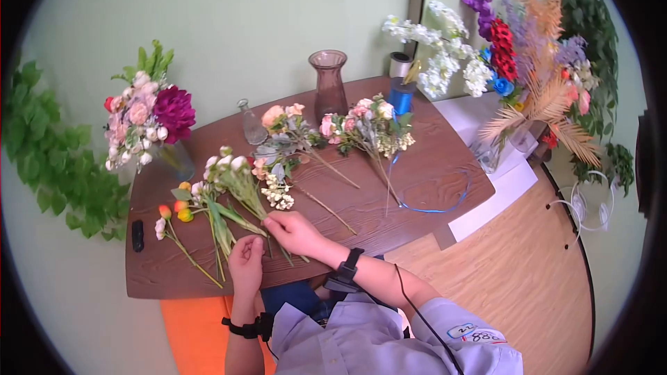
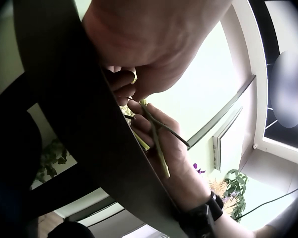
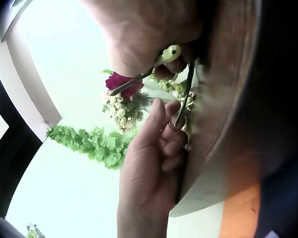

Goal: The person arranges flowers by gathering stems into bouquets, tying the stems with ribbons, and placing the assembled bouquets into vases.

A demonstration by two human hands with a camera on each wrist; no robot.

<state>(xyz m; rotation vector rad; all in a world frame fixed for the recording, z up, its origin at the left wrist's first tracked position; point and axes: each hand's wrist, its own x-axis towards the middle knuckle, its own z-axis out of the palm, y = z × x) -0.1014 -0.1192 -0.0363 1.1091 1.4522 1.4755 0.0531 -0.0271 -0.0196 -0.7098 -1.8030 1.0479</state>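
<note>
My right hand (image 1: 295, 230) pinches the green stems of a bunch of white flowers (image 1: 236, 167) low over the table. Cut stem ends (image 2: 161, 153) stick out below that hand in the left wrist view. Close beside it, near the table's front edge, is my left hand (image 1: 246, 262), its fingers loosely curled. In the right wrist view the left hand's thumb (image 3: 156, 111) stands apart from the fingers, and a dark green stem (image 3: 187, 89) overlaps the fingertips. Orange and yellow tulips (image 1: 183, 207) with long leaves lie left of the bunch. A single stem with pale pink buds (image 1: 161, 228) lies farther left.
Pink and peach sprays (image 1: 361, 118) lie across the table (image 1: 445, 139). Behind them stand a purple glass vase (image 1: 329, 83), a small clear bottle (image 1: 251, 125) and a blue spool (image 1: 401, 97). A filled vase (image 1: 177, 160) stands left; a blue wire loop (image 1: 445, 210) lies right.
</note>
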